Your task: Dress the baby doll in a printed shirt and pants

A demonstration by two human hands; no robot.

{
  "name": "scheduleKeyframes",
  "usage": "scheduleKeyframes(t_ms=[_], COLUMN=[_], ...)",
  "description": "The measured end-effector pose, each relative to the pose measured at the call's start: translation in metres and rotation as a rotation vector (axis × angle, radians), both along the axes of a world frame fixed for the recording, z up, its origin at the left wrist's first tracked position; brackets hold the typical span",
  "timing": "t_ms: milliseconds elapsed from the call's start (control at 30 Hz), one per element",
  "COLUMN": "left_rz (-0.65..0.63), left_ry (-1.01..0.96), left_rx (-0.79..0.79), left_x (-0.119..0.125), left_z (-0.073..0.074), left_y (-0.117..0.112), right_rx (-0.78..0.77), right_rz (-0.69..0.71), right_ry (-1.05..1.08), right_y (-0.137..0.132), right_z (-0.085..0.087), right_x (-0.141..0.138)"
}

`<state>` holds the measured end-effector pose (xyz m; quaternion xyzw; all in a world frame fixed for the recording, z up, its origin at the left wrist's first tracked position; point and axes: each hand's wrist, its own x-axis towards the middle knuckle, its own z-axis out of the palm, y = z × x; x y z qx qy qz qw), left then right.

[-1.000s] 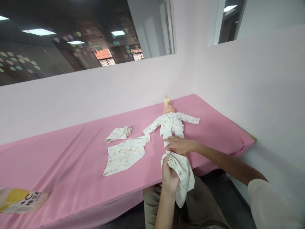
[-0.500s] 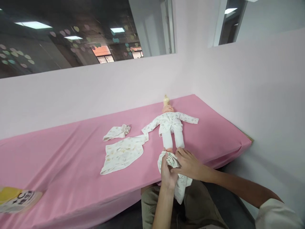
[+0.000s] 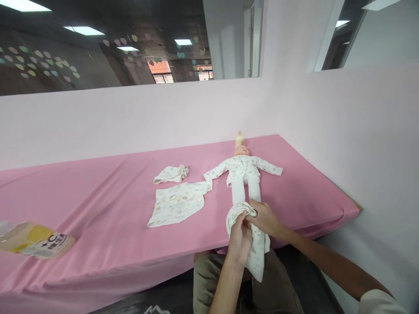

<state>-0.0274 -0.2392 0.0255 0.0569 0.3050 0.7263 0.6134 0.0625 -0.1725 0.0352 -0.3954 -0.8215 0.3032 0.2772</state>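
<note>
A baby doll (image 3: pixel 245 168) lies on its back on the pink table cover (image 3: pixel 98 205), dressed in a white printed top and white leggings, head toward the wall. At its feet both my hands grip a small pair of white printed trousers (image 3: pixel 253 244). My left hand (image 3: pixel 240 237) is closed on the bunched waistband from the left. My right hand (image 3: pixel 265 218) pinches the same waistband from the right, touching the doll's feet. The trouser legs hang over the table's front edge above my lap.
A flat printed garment (image 3: pixel 178 203) and a small folded cloth (image 3: pixel 172 173) lie left of the doll. A plastic bottle with a yellow label (image 3: pixel 34 240) lies at the far left. Pale pink walls close the back and right sides.
My right hand left the doll's legs and came down to the trousers' waistband. Both hands with the trousers have shifted up against the doll's feet. The camera view turned slightly left.
</note>
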Motion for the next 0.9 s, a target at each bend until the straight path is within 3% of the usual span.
scheduleKeyframes(t_ms=[100, 267, 367, 567, 733, 900], left_rz=[-0.036, -0.045, -0.028, 0.104, 0.206, 0.275], left_ry=[0.048, 0.096, 0.152, 0.49, 0.525, 0.599], left_rx=[0.051, -0.017, -0.055, -0.116, -0.171, -0.172], left_x=[-0.001, -0.008, -0.016, -0.033, -0.036, -0.035], left_z=[0.005, 0.009, 0.007, -0.018, -0.041, -0.048], left_y=[-0.002, -0.011, -0.016, -0.007, 0.019, 0.036], right_rx=[-0.126, -0.237, -0.24, -0.182, -0.175, -0.071], right_rz=[-0.034, 0.143, 0.139, 0.047, 0.094, 0.047], right_ry=[0.086, 0.171, 0.167, 0.216, 0.191, 0.068], right_y=[0.014, 0.04, 0.052, 0.066, 0.072, 0.073], right_z=[-0.002, -0.006, -0.003, 0.0, -0.01, -0.008], right_x=[-0.001, -0.002, -0.004, -0.01, -0.018, -0.024])
